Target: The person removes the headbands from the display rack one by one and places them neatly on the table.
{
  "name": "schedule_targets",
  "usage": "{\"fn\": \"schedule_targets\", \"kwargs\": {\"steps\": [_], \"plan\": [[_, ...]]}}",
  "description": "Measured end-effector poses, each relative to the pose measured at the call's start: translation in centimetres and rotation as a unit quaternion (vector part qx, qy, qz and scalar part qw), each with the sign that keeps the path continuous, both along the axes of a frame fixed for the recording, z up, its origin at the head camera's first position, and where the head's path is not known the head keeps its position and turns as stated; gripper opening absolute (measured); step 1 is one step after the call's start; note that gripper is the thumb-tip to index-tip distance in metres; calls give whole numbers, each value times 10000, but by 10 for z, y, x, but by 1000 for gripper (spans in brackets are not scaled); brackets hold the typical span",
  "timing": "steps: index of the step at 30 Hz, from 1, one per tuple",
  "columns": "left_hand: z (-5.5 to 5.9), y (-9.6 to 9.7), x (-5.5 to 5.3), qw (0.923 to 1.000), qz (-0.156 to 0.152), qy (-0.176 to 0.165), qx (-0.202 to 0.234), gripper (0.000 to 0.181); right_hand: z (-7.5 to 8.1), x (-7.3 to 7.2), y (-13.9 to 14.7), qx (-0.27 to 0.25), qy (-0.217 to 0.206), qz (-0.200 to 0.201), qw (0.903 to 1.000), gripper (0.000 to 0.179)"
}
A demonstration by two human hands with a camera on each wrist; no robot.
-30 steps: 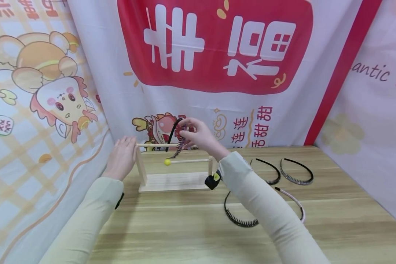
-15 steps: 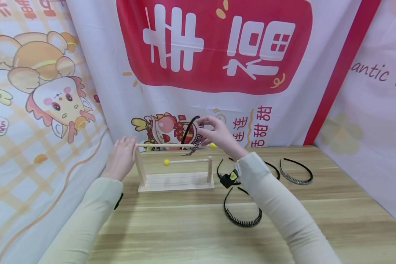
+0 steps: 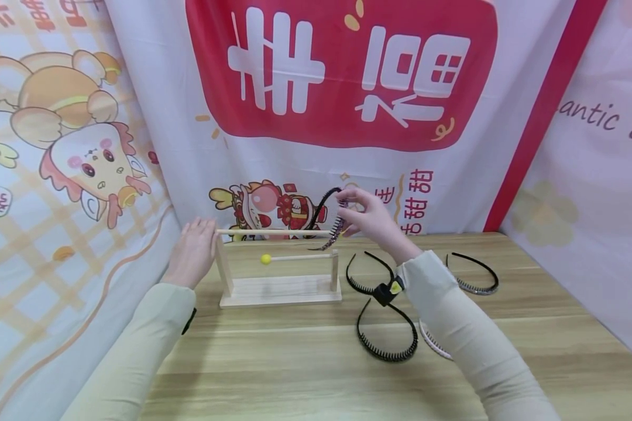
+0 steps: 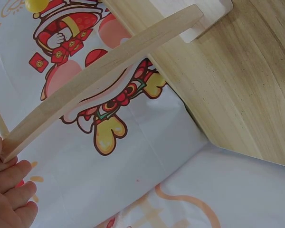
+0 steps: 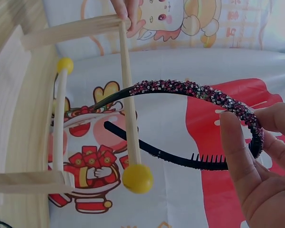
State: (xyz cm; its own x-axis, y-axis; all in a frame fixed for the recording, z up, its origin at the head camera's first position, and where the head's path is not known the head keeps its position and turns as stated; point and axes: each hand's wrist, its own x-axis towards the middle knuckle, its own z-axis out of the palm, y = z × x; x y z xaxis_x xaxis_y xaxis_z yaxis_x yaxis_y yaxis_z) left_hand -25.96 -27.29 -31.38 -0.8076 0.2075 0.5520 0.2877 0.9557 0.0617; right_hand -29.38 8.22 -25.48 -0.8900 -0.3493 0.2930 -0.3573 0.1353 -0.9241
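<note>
My right hand (image 3: 371,219) pinches a black toothed headband (image 5: 197,90), its band crusted with pink, red and silver beads, between thumb and fingers at its curve. The headband's two ends straddle the upper rod (image 5: 128,95) of a wooden headband stand (image 3: 281,298), near the yellow ball (image 5: 137,178) at that rod's end. In the head view the hand hides this ball. My left hand (image 3: 192,251) holds the top of the stand's left post (image 4: 104,71), thumb and fingers around its end. The lower rod (image 3: 300,257), with a yellow ball at its left end, carries nothing.
To the right of the stand lie several more headbands: two black ones (image 3: 387,358) (image 3: 355,285), a silver-fronted one (image 3: 476,290) and a pale one (image 3: 436,345) partly under my right sleeve. Printed cloth hangs behind the wooden table (image 3: 295,374) and along both sides.
My right hand has moved right along the upper rod with the beaded headband, from the rod's middle to near its ball end. The left hand stays on the post.
</note>
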Motion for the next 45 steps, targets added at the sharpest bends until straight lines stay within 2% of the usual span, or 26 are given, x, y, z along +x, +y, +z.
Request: {"fn": "schedule_targets", "kwargs": {"steps": [12, 23, 31, 40, 45], "plan": [[0, 0, -1, 10000, 17, -27, -9, 36, -2, 6, 34, -6, 12, -288, 9996, 36], [1, 1, 0, 10000, -2, 71, -39, 36, -10, 15, 78, 68, 154, -598, 9981, 41], [2, 2, 1, 10000, 3, -86, -42, 37, -22, 30, 115, -332, 24, -1122, 9931, 39], [0, 0, 1, 9999, -38, -106, 14, 37, -40, 38, 157, -1051, 154, -1277, 9861, 24], [0, -1, 0, 9999, -30, -95, 3, 37, -51, 44, 179, -1382, 357, -1293, 9813, 22]]}}
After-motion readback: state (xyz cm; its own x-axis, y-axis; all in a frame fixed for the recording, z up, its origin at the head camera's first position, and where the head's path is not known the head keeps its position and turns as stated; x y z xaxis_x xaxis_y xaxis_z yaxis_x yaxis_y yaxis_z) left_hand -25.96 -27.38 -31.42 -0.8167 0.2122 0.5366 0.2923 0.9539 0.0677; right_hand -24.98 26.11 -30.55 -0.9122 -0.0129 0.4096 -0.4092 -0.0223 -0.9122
